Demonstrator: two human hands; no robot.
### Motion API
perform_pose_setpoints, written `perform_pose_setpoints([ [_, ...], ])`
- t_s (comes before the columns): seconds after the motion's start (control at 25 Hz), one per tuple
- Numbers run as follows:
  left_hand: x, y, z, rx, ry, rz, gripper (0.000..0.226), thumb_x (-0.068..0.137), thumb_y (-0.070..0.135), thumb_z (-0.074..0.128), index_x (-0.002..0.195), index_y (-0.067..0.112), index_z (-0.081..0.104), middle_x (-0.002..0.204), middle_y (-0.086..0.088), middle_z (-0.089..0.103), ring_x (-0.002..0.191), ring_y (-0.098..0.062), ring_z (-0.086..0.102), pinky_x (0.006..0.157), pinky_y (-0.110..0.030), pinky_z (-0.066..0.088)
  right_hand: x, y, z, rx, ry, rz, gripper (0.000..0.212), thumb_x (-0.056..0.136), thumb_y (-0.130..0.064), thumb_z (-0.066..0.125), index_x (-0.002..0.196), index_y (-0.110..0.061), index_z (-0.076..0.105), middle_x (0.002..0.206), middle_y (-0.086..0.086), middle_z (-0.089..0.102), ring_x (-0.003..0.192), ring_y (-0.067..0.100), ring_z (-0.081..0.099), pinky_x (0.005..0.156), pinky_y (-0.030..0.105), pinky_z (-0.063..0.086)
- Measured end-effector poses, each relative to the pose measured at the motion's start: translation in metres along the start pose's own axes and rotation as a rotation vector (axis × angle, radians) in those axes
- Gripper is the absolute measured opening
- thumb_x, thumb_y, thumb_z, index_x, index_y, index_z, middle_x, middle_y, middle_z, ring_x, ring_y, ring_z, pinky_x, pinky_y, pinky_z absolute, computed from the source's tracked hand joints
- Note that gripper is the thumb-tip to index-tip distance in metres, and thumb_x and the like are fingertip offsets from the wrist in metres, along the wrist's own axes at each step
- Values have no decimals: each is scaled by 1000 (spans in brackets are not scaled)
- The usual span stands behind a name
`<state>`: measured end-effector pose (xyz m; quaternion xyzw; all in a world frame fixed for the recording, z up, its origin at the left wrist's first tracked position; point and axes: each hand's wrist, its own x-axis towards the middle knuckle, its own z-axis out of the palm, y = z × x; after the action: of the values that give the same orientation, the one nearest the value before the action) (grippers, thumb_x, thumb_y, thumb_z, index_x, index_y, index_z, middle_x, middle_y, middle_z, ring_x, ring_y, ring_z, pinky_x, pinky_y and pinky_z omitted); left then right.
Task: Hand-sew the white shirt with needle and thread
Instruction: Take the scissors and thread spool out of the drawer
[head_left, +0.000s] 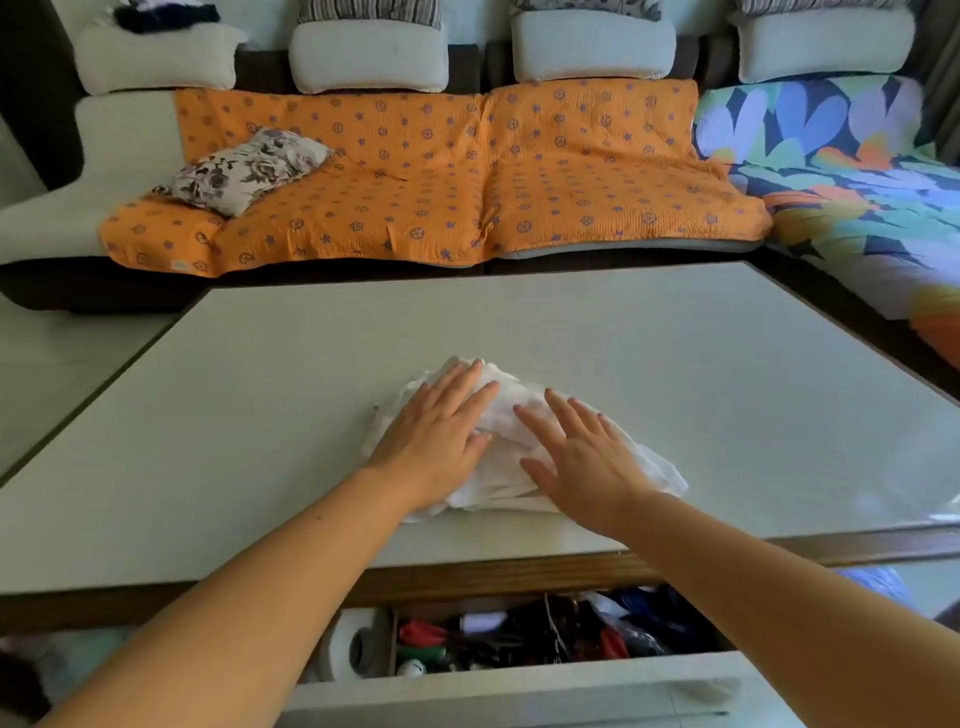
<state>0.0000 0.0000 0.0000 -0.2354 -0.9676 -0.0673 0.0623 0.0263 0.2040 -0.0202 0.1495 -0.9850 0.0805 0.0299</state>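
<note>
White shirt (506, 449) is lying crumpled on the worktop (519, 322), near the middle of its near edge. Left hand (436, 428) and right hand (584, 460) are both pressing flat on it side by side, fingers (467, 384) straight and spread, released, grasping nothing. Under the near edge a drawer (519, 683) is standing open, holding a white roll (345, 647) and jumbled small items; an orange-covered sofa (415, 171) is sitting beyond the far edge.
</note>
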Motion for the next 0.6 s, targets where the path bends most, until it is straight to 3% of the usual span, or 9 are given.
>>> perform_pose_setpoints([
  [0.2,-23,-6,30,37,-173,-70,68,103,49,31,157,25,-2,163,7,-20,149,-10,-20,121,-34,-8,-11,14,24,-97,-128,61,54,102,-49,20,151,-45,0,164,-1,-5,150,22,-8,121,43,-4],
  [0.4,-9,-7,43,-31,-241,-140,70,102,55,28,157,25,-2,163,5,-20,150,-13,-19,123,-37,-6,9,27,19,-220,-190,49,49,103,-46,14,150,-49,0,164,-2,-5,149,27,-14,119,53,-9],
  [0.52,-2,2,42,-128,-253,-154,72,100,56,31,158,25,1,164,3,-18,150,-15,-17,123,-37,-5,14,31,7,-325,-235,95,52,104,-34,22,149,-51,3,164,2,-7,147,34,-19,116,58,-12],
  [0.6,-8,6,35,-178,-218,-158,71,100,55,37,157,25,6,165,3,-13,151,-15,-15,123,-37,-3,9,22,3,-326,-147,123,59,100,-21,31,151,-44,14,163,7,3,149,35,-10,119,57,-5],
])
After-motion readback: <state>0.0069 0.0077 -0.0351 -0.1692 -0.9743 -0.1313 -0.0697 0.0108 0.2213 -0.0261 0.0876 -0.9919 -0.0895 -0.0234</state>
